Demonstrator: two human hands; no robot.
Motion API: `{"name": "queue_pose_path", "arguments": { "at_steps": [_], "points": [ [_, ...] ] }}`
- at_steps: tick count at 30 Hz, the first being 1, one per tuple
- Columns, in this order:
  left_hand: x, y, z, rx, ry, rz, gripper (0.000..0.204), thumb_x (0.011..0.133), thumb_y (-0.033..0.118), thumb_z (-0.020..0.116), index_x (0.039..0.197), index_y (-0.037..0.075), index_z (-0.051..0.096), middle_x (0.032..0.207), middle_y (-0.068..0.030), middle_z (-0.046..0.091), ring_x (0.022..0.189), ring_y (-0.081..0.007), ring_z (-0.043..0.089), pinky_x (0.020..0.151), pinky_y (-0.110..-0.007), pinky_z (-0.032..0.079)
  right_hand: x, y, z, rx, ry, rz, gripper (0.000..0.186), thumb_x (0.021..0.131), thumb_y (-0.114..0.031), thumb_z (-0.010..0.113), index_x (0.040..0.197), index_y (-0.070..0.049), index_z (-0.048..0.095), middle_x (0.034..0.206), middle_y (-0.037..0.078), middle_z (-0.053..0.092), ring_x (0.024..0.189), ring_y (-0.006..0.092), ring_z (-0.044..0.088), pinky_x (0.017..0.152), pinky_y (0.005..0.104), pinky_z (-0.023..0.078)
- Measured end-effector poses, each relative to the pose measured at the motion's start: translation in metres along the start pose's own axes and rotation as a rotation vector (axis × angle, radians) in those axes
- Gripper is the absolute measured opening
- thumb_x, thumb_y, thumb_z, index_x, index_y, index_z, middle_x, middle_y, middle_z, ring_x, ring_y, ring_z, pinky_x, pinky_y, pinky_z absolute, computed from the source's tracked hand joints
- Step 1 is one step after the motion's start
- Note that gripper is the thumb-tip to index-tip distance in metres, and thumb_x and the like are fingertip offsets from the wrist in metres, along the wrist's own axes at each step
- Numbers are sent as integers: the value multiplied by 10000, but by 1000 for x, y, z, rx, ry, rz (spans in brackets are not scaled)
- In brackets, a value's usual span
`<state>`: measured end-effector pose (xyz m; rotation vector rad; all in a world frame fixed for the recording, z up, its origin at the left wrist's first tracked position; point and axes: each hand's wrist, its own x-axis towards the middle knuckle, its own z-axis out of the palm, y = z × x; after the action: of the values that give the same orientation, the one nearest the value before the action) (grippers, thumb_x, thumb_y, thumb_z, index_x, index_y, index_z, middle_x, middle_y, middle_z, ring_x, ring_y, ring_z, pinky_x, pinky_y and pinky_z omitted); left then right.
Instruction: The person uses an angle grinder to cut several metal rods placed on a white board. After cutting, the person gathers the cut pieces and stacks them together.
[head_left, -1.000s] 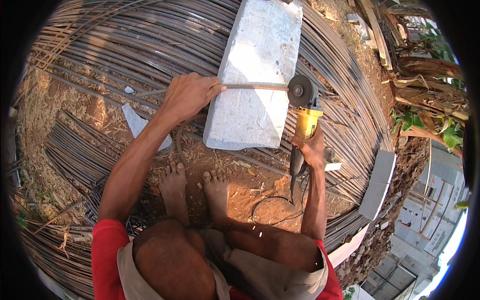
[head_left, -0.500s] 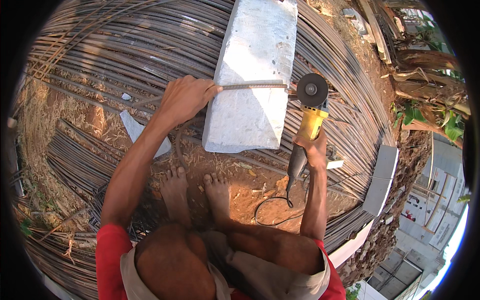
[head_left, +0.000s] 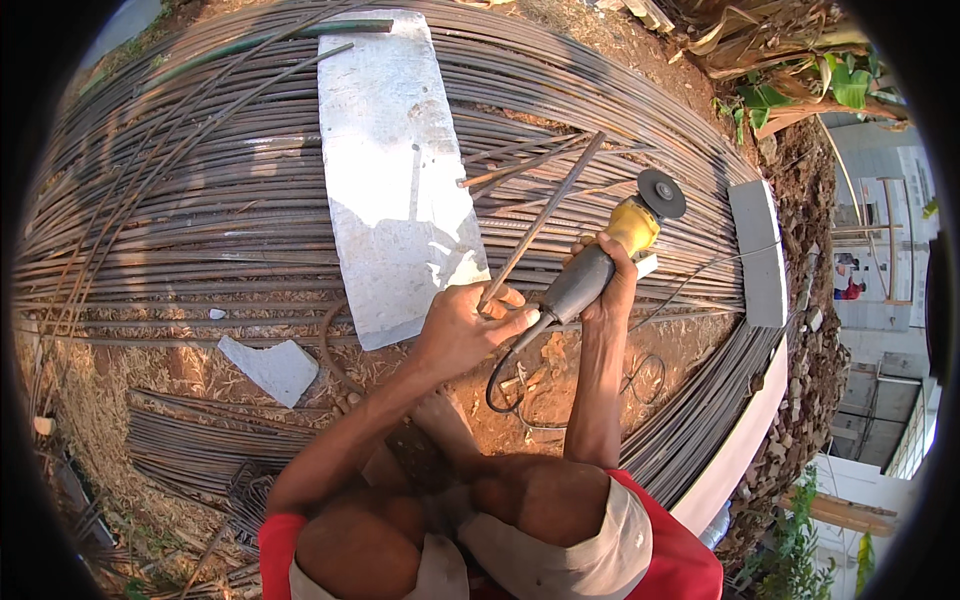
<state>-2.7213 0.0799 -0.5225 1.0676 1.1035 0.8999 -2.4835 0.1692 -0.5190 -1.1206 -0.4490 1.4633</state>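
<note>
My left hand (head_left: 470, 328) is closed around the lower end of a short steel rebar (head_left: 545, 215), which tilts up and to the right. My right hand (head_left: 612, 285) grips a yellow and black angle grinder (head_left: 590, 275) by its body. The grinder's dark disc (head_left: 661, 193) points away from me, to the right of the rebar's far end and apart from it. A pale concrete slab (head_left: 375, 130) lies across the bars, left of the rebar. From the grinder's rear, near my left fingertips, hangs its black cord (head_left: 492, 390).
Long rusty rebars (head_left: 230, 245) cover the ground on both sides of the slab. A broken concrete piece (head_left: 275, 368) lies at the left and a grey block (head_left: 757, 255) at the right. The cord loops over brown soil by my feet. Dry leaves and green plants (head_left: 850, 85) stand far right.
My left hand has lifted the rebar off the slab, bringing it right and tilting it upward. The grinder has tipped to the right, and the two hands are closer together. The view has shifted.
</note>
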Motion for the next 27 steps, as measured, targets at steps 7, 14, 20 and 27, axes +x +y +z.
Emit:
{"name": "queue_pose_path", "arguments": {
  "at_steps": [7,14,20,27],
  "points": [
    [8,-33,41,25,-55,33,372,928,292,849,1130,-15,790,840,-81,775,763,-129,714,672,-308,548,-19,8,-26,54,214,-156,274,885,-156,745,1079,-15,613,835,144,688,670,273,689,655,414,616],
    [4,-24,49,47,-58,109,321,961,251,815,1075,-49,797,836,-52,760,763,-110,642,728,-303,526,-27,12,-24,97,287,-310,355,826,-51,777,1100,-30,552,906,93,654,722,228,700,643,389,609],
    [-8,-31,59,-78,-87,6,299,964,251,805,1038,-38,793,876,-48,745,825,-121,643,782,-310,523,-50,0,-31,68,309,-316,465,811,-71,805,1170,-41,511,945,90,635,743,221,692,665,384,611],
    [-3,7,-8,94,-1,38,336,1035,324,715,1121,5,773,795,11,646,606,-34,436,573,-242,318,-89,-59,-94,33,195,-382,439,832,-107,764,1201,-14,546,980,126,678,799,242,714,718,432,640]
  ]
}}
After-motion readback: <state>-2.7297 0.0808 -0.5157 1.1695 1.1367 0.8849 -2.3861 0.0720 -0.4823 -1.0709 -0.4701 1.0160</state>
